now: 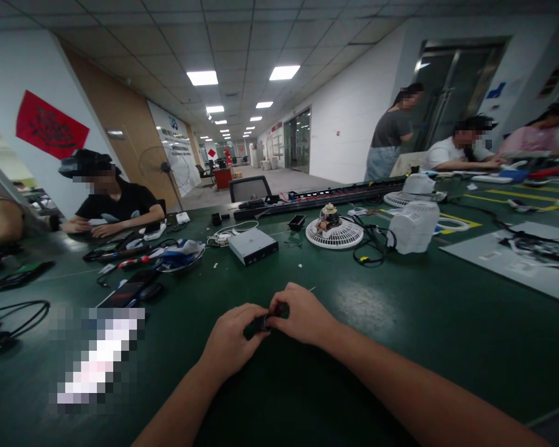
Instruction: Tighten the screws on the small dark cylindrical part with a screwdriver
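Over the green table [279,385] my left hand [235,335] and my right hand [302,313] meet in the middle. Between their fingertips is a small dark, roughly round part [263,321], mostly covered by the fingers, so its kind is unclear. Both hands are closed on it in a pinch. Something thin and pale sticks out past the right hand's knuckles. Beyond the hands lies a silver disc drive [254,246]. A round white fan grille [334,237] with a motor on top is farther back to the right.
At left are a bowl [181,257] of tools, a blurred-out bright object [100,363] and black cables [16,323]. A small black tray [297,222], a white plastic housing [414,228] and a grey board [517,257] with electronics lie beyond. Several people are around the table.
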Demonstrator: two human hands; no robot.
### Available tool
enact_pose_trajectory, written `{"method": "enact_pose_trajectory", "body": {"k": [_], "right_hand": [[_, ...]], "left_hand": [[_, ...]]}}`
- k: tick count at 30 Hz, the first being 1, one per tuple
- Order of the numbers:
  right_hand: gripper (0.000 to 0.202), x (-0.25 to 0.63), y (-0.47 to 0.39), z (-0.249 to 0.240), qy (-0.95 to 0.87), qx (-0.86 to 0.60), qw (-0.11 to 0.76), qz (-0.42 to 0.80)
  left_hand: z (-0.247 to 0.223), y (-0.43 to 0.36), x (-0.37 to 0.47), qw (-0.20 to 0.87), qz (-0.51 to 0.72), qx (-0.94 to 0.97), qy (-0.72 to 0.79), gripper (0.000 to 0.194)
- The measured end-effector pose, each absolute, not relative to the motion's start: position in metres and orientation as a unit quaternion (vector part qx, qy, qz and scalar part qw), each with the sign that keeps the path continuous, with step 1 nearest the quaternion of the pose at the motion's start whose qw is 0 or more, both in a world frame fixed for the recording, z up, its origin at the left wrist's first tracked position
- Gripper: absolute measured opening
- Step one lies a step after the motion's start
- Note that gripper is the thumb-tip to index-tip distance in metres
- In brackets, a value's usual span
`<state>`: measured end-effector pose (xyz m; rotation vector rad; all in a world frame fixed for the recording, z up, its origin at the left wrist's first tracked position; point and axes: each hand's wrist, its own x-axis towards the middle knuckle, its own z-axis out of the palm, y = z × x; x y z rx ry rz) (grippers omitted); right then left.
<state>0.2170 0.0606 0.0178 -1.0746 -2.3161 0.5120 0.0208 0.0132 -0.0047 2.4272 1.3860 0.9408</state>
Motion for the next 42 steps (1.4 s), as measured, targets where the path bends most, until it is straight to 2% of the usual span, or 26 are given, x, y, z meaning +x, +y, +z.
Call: {"method": "enact_pose_trajectory", "body": {"k": [4,5,9,12,15,18,21,28,32,37,42], "right_hand": [[0.007,0.218,0.064,0.016,-0.854,-0.397,0.291,0.168],[0.006,0.219,0.065,0.016,-0.848,-0.395,0.313,0.162],[0.026,0.225,0.068,0.023,-0.806,-0.368,0.433,0.169],[0.022,0.23,0.071,0.029,-0.762,-0.356,0.505,0.193],[0.022,0.232,0.077,0.029,-0.706,-0.362,0.547,0.266],[0.025,0.231,0.082,0.023,-0.675,-0.333,0.551,0.36],[0.025,0.228,0.082,0.018,-0.687,-0.298,0.529,0.399],[0.023,0.227,0.079,0.017,-0.717,-0.302,0.5,0.38],[0.024,0.228,0.082,0.015,-0.696,-0.276,0.513,0.42],[0.022,0.228,0.082,0.014,-0.71,-0.294,0.503,0.395],[0.023,0.226,0.08,0.013,-0.701,-0.264,0.502,0.432]], "left_hand": [[-0.003,0.015,0.023,0.081,0.326,0.809,0.483,0.029],[-0.003,0.016,0.023,0.074,0.329,0.804,0.49,0.028],[-0.004,0.02,0.022,0.06,0.339,0.778,0.525,0.028],[-0.005,0.021,0.02,0.054,0.346,0.757,0.552,0.025],[-0.003,0.02,0.02,0.049,0.348,0.743,0.57,0.024],[-0.001,0.019,0.022,0.049,0.35,0.74,0.573,0.025],[0.0,0.018,0.023,0.051,0.358,0.741,0.566,0.026],[-0.004,0.018,0.023,0.048,0.362,0.743,0.561,0.029],[-0.003,0.017,0.022,0.05,0.357,0.749,0.555,0.027],[-0.001,0.016,0.023,0.045,0.357,0.75,0.555,0.027],[-0.004,0.018,0.024,0.048,0.365,0.752,0.546,0.028]]}}
